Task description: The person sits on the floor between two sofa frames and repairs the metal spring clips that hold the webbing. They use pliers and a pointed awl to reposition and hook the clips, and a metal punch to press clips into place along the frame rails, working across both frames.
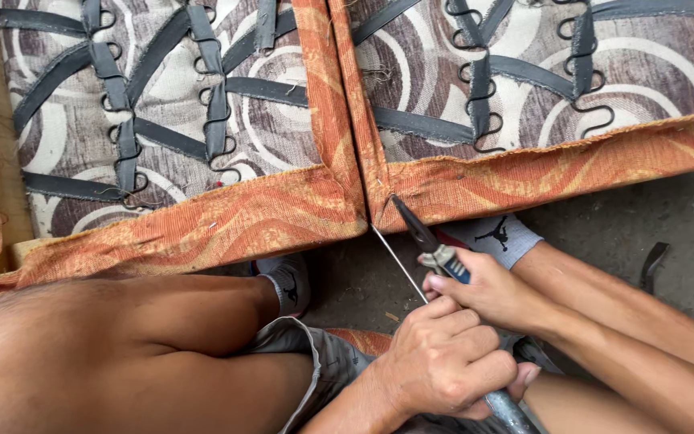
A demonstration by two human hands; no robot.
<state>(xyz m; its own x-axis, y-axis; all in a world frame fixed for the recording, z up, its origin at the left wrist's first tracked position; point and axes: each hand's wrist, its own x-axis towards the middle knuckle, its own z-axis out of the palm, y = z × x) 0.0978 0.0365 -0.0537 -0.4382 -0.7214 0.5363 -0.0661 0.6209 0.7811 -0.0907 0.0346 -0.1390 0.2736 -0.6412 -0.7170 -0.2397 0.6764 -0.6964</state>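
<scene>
Fingers (443,317) of the left hand (443,362) are curled tight around the grey handle of a thin metal rod tool (399,261), whose shaft runs up and left to the seam of the upholstered frame. Right hand (487,293), just above it and touching it, is clamped on the blue-and-white grips of a pair of pliers (423,237); the dark nose of the pliers meets the orange patterned fabric (475,181) where two padded panels join. Both tools converge at that corner. Beyond the fabric edge, the underside shows grey webbing straps (218,104) and zigzag wire springs (483,88) over swirl-printed cloth. Below the frame lies a bare grey concrete floor (628,217), dusty, with small scraps. Knees and white socks (496,237) rest on this floor.
</scene>
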